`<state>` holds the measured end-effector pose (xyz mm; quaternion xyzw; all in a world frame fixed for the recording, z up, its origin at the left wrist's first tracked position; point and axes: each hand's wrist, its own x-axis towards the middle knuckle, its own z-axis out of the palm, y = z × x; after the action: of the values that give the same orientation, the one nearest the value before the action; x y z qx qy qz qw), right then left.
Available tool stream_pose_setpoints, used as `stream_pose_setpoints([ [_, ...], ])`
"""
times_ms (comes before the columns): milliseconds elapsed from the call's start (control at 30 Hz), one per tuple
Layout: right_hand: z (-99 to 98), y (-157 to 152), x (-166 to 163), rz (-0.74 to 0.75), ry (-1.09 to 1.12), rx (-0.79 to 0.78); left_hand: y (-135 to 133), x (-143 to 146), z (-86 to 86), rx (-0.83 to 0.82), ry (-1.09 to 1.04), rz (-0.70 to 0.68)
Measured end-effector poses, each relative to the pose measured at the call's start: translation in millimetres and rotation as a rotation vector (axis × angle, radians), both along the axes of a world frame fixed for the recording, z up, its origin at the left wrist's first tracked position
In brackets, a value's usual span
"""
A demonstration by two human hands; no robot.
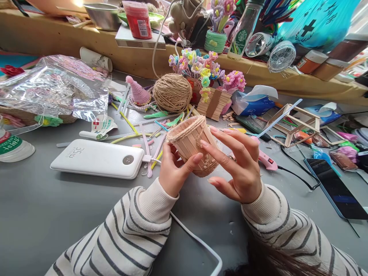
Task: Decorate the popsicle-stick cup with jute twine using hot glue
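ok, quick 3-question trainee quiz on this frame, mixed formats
1. True or false: both hands hold the stick cup.
2. What lies left of the left hand on the table? A) power bank B) scissors C) mug
3. Fill in: behind the cup sits a ball of ____.

Key:
1. True; the right hand fingers touch its side.
2. A, the power bank.
3. Twine.

Tan stick cup (189, 140), white power bank (96, 158), grey table (43, 214), striped white-grey sleeves (138, 226)
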<state>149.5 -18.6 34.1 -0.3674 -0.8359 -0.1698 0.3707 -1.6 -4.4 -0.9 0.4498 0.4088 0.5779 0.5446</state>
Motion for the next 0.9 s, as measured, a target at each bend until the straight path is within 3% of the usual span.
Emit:
stream_pose_setpoints([
  [267,3.3,0.5,2.3,0.0,0.041,-0.01,2.1,0.7,2.6,0.037,-0.033,-0.018],
  [433,20.6,-1.7,10.7,-0.154,0.185,-0.062,3.6,0.5,0.5,0.029,-0.123,-0.138],
  [600,30.7,-5.5,11.1,-0.175,0.079,-0.048,3.6,-0.2,-1.6,0.014,-0.091,-0.192],
  [900,29.9,-9.2,3.3,-0.152,0.022,-0.018,4.5,0.6,4.3,0.057,-0.016,-0.139],
])
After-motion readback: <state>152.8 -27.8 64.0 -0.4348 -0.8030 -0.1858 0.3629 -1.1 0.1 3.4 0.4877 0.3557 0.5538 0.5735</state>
